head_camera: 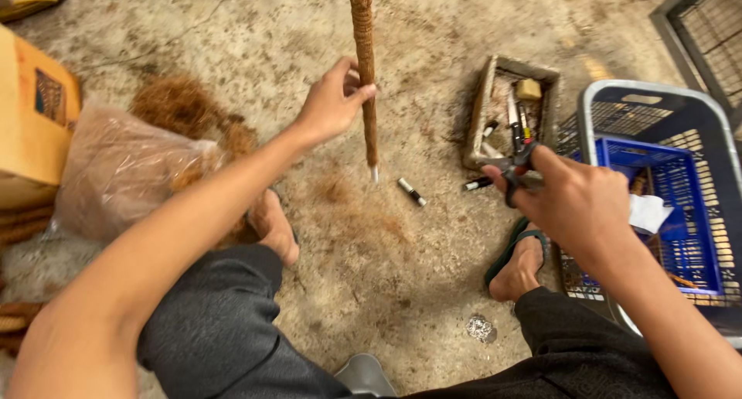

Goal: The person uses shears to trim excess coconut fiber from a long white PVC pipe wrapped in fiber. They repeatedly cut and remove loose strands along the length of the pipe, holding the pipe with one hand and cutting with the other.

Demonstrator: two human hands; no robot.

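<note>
Two hands: left hand [331, 104], one coir-wrapped stick [364, 66]; right hand [576, 202], one scissors [516, 169].

A clear plastic bag [124, 175] filled with brown fibre is seen on the concrete floor [371, 275], just beside a cardboard box [31, 113]. A shallow wooden tray [483, 105] with small tools is placed near a blue plastic basket [665, 128]. A small black tube [411, 191] is laid between them.

Brown fibre-wrapped stick [365, 74] — upright; dark scissors [516, 169] — gripped
</note>
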